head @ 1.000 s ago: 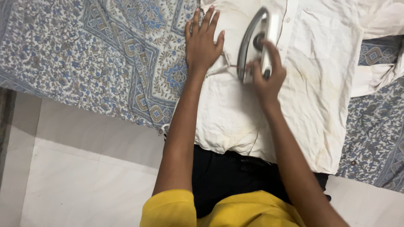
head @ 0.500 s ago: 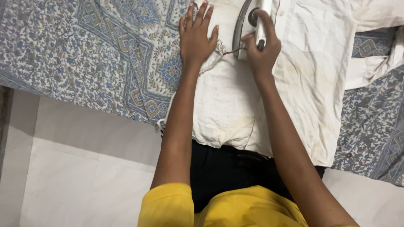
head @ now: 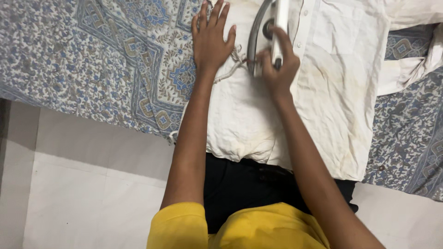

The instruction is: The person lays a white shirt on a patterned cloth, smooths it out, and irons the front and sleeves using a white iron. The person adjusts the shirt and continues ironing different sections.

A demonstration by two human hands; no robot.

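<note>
Cream-white cotton shirt (head: 323, 92), creased and faintly stained, lies spread flat across the blue-and-white floral patterned bedspread (head: 92, 60), its hem hanging a little over the near edge toward me. On it stands the silver-and-white electric iron (head: 265, 27), soleplate side turned to the left, near the row of small buttons on the placket, with the breast pocket just to its right. My right hand (head: 277, 69) is clenched around the iron's white handle, fingers wrapped over the top and thumb on the near side. My left hand (head: 210, 39) is released and open, palm down, fingers spread and pointing away from me, pressing the shirt's left edge where it meets the bedspread. Just beside that hand, between it and the iron, a thin braided cord (head: 233, 62) runs over the fabric to the iron's back end. One sleeve trails off to the right over the bedspread. Below the bed's edge lies pale tiled floor (head: 87, 193), and my yellow top and black trousers fill the lower middle.
</note>
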